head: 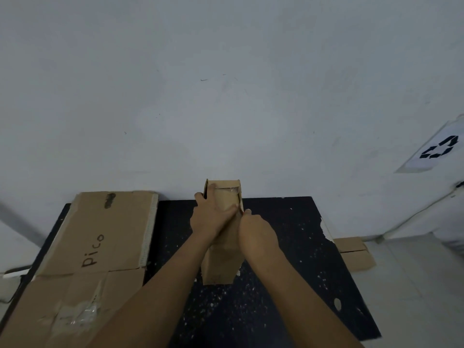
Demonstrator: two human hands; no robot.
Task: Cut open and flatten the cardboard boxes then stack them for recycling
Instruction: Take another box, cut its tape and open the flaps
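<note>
Left hand (209,217) lies flat over the top of a small box (222,247) at the centre of the frame, fingers spread and straight, the thumb side reaching toward the box's far left edge. Right hand (256,233) sits just beside it at the box's right top edge, fingers curled in as if pinching that edge or something thin there; what it grips is hidden behind the hand, so its hold cannot be told for sure. Both forearms run up from the lower edge of the frame and meet at the box.

That box stands upright, long and narrow, on a black table (288,259) speckled with pale crumbs, its far end close to the wall. Clear tape (232,190) shines on its top at the far end.

Left of it, in the lower left of the frame, a large flattened cardboard (100,247) lies on the table and hangs past its edge, with "Pico" handwritten on it and crumpled clear tape near its lower part. At the right edge of the table, another cardboard piece (355,254) lies lower down, partly hidden. In the upper right, a white sheet with a black recycling sign (438,148) is fixed on a pale surface. A plain grey-white wall (226,96) fills the top of the frame.
</note>
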